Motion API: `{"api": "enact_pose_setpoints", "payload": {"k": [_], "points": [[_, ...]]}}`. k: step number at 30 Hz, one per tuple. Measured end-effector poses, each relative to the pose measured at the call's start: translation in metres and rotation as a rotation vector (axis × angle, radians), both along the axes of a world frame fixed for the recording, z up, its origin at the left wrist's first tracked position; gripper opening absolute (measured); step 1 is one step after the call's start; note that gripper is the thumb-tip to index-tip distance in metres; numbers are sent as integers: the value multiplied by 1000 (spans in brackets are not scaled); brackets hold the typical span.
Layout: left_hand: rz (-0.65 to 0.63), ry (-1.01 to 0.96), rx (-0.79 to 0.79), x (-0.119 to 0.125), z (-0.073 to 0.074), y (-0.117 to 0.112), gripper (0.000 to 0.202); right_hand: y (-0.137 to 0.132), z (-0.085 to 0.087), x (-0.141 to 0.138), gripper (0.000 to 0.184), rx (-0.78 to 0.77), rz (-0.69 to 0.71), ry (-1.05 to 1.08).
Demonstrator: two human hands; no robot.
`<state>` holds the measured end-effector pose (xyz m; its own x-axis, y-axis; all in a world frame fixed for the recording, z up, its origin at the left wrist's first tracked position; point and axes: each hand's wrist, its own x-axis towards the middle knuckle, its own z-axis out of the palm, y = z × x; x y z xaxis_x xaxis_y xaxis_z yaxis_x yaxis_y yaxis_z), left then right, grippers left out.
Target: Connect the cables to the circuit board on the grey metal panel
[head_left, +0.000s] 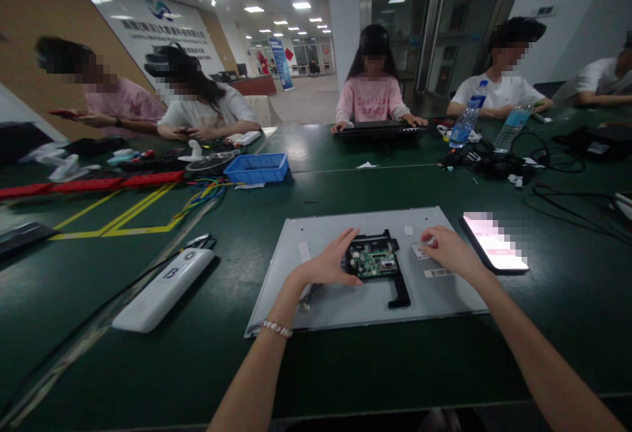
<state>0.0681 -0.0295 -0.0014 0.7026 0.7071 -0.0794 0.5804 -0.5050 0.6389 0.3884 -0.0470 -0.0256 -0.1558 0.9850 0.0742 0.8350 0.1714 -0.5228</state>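
Note:
A flat light-grey panel (336, 313) lies on the table before me, with paper labels stuck on it. On it sits a green circuit board (372, 262) in a black plastic frame (402, 292) with an arm reaching toward me. My left hand (330, 262) rests at the frame's left side, thumb and fingers spread apart; whether it presses on the frame is unclear. Over the panel's right part, my right hand (451, 252) has its fingertips pinched together beside a white label (421, 251). Anything between those fingertips is too small to make out.
To the right lies a lit phone (496, 242). A white power bank (165, 289) marked 13 and a cable lie left. Farther back are a blue tray (257, 168), water bottles (469, 116) and black cables (498, 163). Several people sit around the table.

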Motion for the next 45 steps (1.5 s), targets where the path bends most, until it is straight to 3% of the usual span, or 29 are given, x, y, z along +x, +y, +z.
{"api": "enact_pose_setpoints", "payload": {"k": [7, 13, 23, 30, 37, 45], "points": [[-1, -15, 10, -1, -2, 0, 113, 4, -2, 4, 14, -7, -92, -27], [11, -18, 1, -1, 0, -1, 113, 3, -4, 5, 22, 83, -145, -165], [11, -13, -2, 0, 4, 0, 114, 17, -2, -9, 23, 297, 152, -283], [6, -24, 12, -1, 1, 1, 114, 29, 0, -18, 21, 358, 164, -416], [1, -30, 12, -3, -1, 2, 115, 27, 7, -24, 25, 328, 106, -311], [18, -32, 9, 0, 0, 1, 115, 35, 34, -75, 26, 266, 229, -260]]}}
